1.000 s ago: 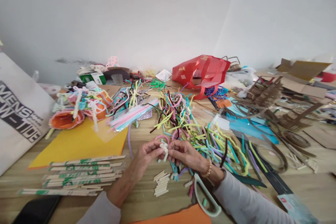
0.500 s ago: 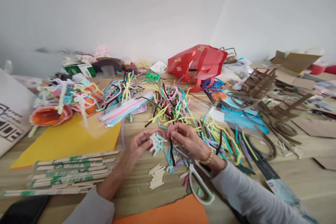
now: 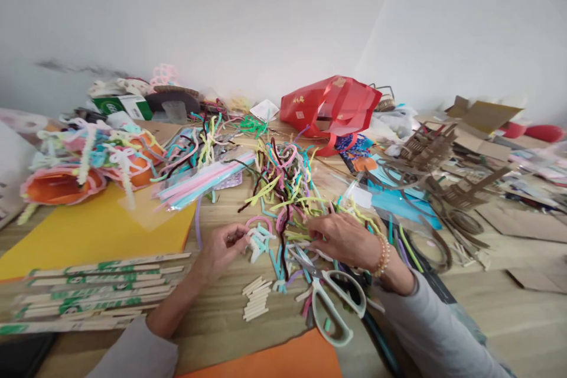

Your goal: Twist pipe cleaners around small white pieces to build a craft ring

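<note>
My left hand (image 3: 224, 248) pinches the left edge of a small bundle of short white and pale blue pipe cleaners (image 3: 258, 241) with a pink loop on top. My right hand (image 3: 345, 240), a beaded bracelet on its wrist, reaches into loose pipe cleaners right of that bundle. Its fingers are curled downward, and whatever lies between them is hidden. A dark brown pipe cleaner (image 3: 283, 242) hangs down between the hands. Open white-handled scissors (image 3: 330, 292) lie below my right hand. Several short cut wooden sticks (image 3: 256, 299) rest on the table near me.
Behind the hands is a tangled heap of coloured pipe cleaners (image 3: 283, 171). Wrapped chopsticks (image 3: 93, 289) and a yellow sheet (image 3: 101, 230) lie left, an orange sheet (image 3: 274, 363) in front. A red bag (image 3: 325, 106) stands behind; brown woven pieces (image 3: 469, 189) are on the right.
My right hand has left the dark brown pipe cleaner and moved right into the loose ones, uncovering the scissors. My left hand still holds the bundle. The view has shifted slightly right.
</note>
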Tool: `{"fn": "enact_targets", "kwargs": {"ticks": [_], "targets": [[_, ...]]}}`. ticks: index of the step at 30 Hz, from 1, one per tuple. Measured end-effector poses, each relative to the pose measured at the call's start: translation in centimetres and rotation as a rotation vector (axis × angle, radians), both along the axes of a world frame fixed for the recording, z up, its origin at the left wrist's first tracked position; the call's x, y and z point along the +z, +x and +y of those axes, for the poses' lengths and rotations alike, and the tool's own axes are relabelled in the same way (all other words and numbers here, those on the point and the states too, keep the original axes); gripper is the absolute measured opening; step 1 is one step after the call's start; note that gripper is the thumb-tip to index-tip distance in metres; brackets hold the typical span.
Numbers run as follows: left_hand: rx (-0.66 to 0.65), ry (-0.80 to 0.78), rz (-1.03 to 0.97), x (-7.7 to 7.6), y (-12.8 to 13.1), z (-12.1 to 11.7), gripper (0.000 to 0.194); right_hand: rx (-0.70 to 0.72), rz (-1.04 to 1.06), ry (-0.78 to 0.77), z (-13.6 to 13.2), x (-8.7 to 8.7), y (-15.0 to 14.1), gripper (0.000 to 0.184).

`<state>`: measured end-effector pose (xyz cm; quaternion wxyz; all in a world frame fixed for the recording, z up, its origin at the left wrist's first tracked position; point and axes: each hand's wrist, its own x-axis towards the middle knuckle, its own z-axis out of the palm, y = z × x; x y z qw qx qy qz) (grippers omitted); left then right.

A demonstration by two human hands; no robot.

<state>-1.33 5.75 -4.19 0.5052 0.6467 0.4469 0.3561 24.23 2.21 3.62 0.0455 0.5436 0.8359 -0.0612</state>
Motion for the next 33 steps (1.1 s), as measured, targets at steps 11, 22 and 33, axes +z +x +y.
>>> {"fn": "enact_targets", "kwargs": {"ticks": [11, 22, 33], "targets": [[0.008, -0.002, -0.026, -0.8, -0.1, 0.1, 0.024, 0.071, -0.134, -0.017, 0.3, -3.4, -0.5, 0.014], [0.040, 0.004, -0.008, -0.6, -0.2, -0.1, 0.026, 0.051, -0.091, 0.035, 0.3, -1.9, -0.6, 0.016], [-0.005, -0.006, -0.033, -0.6, -0.2, -0.2, 0.031, 0.056, -0.024, 0.154, -0.4, -1.0, -1.3, 0.017]]}}
